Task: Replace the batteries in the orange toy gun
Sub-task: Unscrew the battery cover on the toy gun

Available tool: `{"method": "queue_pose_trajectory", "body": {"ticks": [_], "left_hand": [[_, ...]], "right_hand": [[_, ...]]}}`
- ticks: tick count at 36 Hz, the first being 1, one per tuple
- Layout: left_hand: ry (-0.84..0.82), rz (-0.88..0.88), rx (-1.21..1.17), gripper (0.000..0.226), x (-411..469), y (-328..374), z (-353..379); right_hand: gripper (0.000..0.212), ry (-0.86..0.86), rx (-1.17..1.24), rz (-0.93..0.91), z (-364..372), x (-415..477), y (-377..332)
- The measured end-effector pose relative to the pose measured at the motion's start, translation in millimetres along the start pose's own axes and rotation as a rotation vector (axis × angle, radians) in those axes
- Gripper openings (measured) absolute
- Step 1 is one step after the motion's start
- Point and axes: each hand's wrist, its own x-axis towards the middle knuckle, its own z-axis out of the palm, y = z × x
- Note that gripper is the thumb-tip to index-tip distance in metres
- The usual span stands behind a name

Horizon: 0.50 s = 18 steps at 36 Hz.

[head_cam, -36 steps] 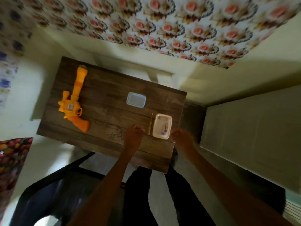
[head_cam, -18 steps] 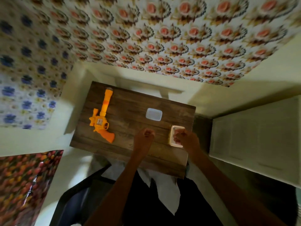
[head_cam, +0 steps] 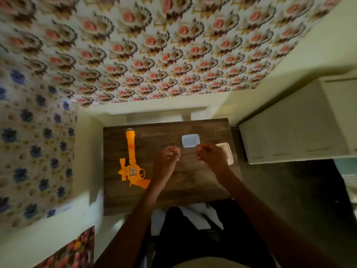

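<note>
Curled hands (head_cam: 170, 157) (head_cam: 210, 155) beside orange toy gun (head_cam: 132, 161)

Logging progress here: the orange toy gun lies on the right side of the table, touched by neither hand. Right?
Not quite. The head view shows the orange toy gun on the left side of the table, not the right. The rest holds: neither the left hand nor the right hand touches it.

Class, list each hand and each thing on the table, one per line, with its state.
Left hand: fingers curled; holding anything unclear.
Right hand: fingers curled; holding anything unclear.
Orange toy gun: lying flat on the table, untouched.
Clear lid: lying flat.
Beige tub: upright, partly hidden.
</note>
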Motion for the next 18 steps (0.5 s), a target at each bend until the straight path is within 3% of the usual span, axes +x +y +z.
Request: {"method": "queue_pose_trajectory", "body": {"ticks": [13,18], "left_hand": [[0.008,-0.007,-0.067,0.016,15,12,-21],[0.022,-0.014,-0.051,0.009,14,8,-27]], "right_hand": [[0.018,0.058,0.036,0.024,18,-5,0],[0.006,0.014,0.061,0.025,23,3,7]]}}
